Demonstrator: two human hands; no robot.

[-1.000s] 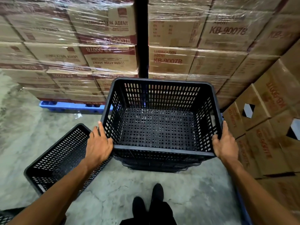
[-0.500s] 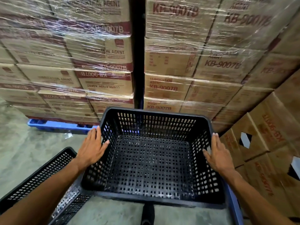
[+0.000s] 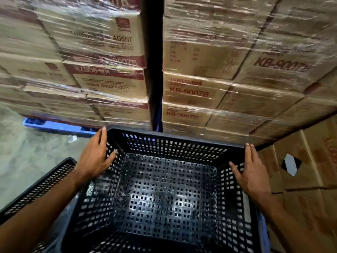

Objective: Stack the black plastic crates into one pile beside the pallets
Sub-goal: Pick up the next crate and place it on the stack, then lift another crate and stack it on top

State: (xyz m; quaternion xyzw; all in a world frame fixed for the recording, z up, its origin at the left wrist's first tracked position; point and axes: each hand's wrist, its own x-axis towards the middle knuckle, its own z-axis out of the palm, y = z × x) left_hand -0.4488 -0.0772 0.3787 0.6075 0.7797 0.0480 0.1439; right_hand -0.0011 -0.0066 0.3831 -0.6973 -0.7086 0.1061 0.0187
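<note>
A large black perforated crate (image 3: 173,139) fills the lower middle of the head view, right up against the wrapped pallet loads. What it rests on is hidden by its own body. My left hand (image 3: 94,157) lies over its left rim, thumb inside the wall and fingers along the outside. My right hand (image 3: 251,172) holds the right rim the same way, thumb inside. A second black crate (image 3: 42,185) lies tilted on the floor at the lower left, partly under my left forearm.
Shrink-wrapped stacks of brown cartons (image 3: 191,92) rise directly ahead, with a dark gap between them. The left stack sits on a blue pallet (image 3: 54,126). Loose cartons (image 3: 310,170) crowd the right side. Bare concrete floor (image 3: 27,152) shows at the left.
The view has come closer and lower over the crate. Both hands slid from the crate's near corners forward along its side rims. The floor crate stayed at the left.
</note>
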